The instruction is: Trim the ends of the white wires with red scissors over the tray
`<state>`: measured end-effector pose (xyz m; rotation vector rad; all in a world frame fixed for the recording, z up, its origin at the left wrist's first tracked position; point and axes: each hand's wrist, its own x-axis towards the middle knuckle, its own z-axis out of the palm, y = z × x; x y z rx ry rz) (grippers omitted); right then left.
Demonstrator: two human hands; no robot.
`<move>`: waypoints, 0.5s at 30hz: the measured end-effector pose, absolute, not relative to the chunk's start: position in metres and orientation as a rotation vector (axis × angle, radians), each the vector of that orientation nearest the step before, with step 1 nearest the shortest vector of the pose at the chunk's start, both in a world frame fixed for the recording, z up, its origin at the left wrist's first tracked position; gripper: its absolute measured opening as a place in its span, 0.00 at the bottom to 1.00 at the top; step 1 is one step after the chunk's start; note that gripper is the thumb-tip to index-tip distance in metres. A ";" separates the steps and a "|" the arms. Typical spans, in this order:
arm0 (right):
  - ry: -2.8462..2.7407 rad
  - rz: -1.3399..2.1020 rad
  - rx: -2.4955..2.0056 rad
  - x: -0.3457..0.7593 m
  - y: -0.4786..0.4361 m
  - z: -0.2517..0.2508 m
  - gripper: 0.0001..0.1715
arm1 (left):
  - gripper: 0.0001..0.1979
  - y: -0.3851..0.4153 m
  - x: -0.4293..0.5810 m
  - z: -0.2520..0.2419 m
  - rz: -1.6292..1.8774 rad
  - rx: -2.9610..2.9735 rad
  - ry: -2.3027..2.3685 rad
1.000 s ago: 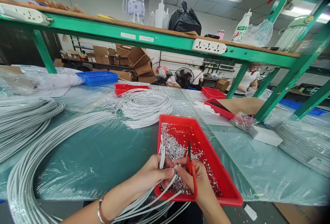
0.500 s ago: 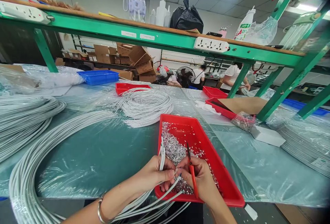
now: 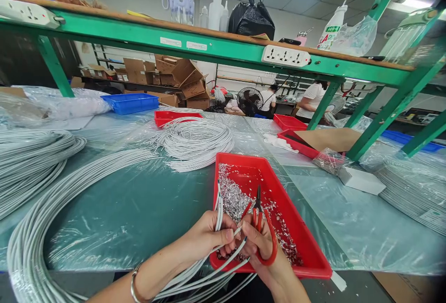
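While the left hand [image 3: 211, 235] pinches a white cable [image 3: 237, 231] between thumb and fingers, the right hand [image 3: 260, 246] is close at the cable's end and carries the scissors [image 3: 258, 208] in its palm. Compared with half a second before, the scissors are turned: the handles appeared nearly edge-on, and now they show spread apart. Also the fingertips of the two hands are slightly more separated, so a short piece of cable is visible between them. I judge from this that the work on this end is not finished, and that the scissors are only carried for the moment. Whether the right fingertips grip the cable or only touch it, I cannot tell. The cable end is above the near part of the red tray [image 3: 304, 234], where silver scraps [image 3: 234, 196] lie. Its short visible piece slants upward to the right, with the tip toward the right hand. The scissors have their long axis almost straight away from the person, blades pointing forward, handles toward the wrist.
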<state>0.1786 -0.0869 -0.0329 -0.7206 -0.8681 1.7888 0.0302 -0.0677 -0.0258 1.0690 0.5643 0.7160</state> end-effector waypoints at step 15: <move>-1.036 1.584 -1.031 0.188 -0.082 -0.015 0.22 | 0.24 -0.064 0.032 -0.023 0.694 1.064 0.493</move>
